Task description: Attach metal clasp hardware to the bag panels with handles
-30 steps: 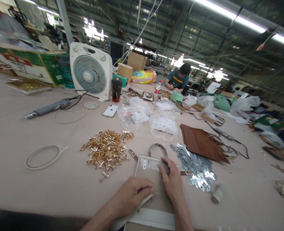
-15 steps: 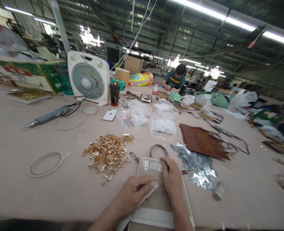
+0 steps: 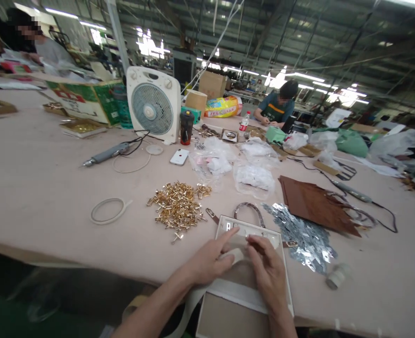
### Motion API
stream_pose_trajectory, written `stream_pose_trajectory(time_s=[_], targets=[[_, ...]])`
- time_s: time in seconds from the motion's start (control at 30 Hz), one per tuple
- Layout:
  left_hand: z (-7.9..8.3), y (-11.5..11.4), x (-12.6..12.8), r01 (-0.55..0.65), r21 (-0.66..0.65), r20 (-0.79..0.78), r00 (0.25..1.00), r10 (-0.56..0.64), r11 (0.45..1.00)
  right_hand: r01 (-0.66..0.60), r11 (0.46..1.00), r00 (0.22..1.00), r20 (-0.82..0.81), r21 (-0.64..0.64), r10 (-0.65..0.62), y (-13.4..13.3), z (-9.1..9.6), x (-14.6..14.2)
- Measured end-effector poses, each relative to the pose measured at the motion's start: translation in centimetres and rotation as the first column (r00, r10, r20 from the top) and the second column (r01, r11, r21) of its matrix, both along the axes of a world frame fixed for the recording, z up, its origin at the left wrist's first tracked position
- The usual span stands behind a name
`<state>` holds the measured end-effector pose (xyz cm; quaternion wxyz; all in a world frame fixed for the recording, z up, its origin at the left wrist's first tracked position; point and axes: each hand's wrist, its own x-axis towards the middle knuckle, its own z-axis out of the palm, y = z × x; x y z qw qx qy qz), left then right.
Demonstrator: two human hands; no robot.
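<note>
A flat off-white handbag piece (image 3: 243, 280) lies at the table's front edge, its lower part hanging over. A brown handle (image 3: 250, 204) arches from its far side, and brown tabs with metal fittings stick out left and right. My left hand (image 3: 209, 260) is over the piece, index finger stretched out, the other fingers closed on a whitish strip (image 3: 189, 312) that trails below the table edge. Beside it my right hand (image 3: 270, 270) has its thumb and fingers bent close together above the piece; whatever they pinch, if anything, is hidden.
Gold metal fittings (image 3: 178, 204) are heaped left of the piece, silver plates (image 3: 308, 241) to its right. Brown sheets (image 3: 315, 204), a tape roll (image 3: 108, 211), a phone (image 3: 179, 157), a fan (image 3: 154, 105) and a corded tool (image 3: 109, 154) lie around. A co-worker (image 3: 278, 107) sits opposite.
The view has swung left. My left index finger has stretched forward over the piece's far part. My right hand has drawn back from the far edge and bent its fingers.
</note>
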<state>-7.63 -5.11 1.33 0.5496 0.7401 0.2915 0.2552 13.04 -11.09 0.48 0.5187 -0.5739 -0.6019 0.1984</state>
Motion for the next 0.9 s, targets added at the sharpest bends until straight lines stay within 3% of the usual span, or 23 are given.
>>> stream_pose_trajectory(time_s=[0.1,0.3,0.57,0.9], targets=[[-0.2,0.1,-0.2,0.028,0.013,0.025,0.999,-0.028,1.0,-0.151,0.987,0.983,0.096,-0.047,0.155,-0.8,0.0,-0.8],[0.2,0.1,-0.6,0.067,-0.004,0.048,0.997,-0.066,0.998,-0.286,0.951,0.948,0.108,-0.117,0.299,-0.6,0.5,-1.1],[1.4,0.0,-0.9,0.0,-0.018,-0.109,0.994,-0.002,1.0,-0.282,0.948,0.945,0.128,-0.147,0.301,-0.5,0.6,-1.3],[0.4,0.5,-0.8,-0.021,0.072,-0.156,0.987,0.032,0.997,-0.269,0.952,0.942,0.166,-0.145,0.291,-0.2,0.1,-1.3]])
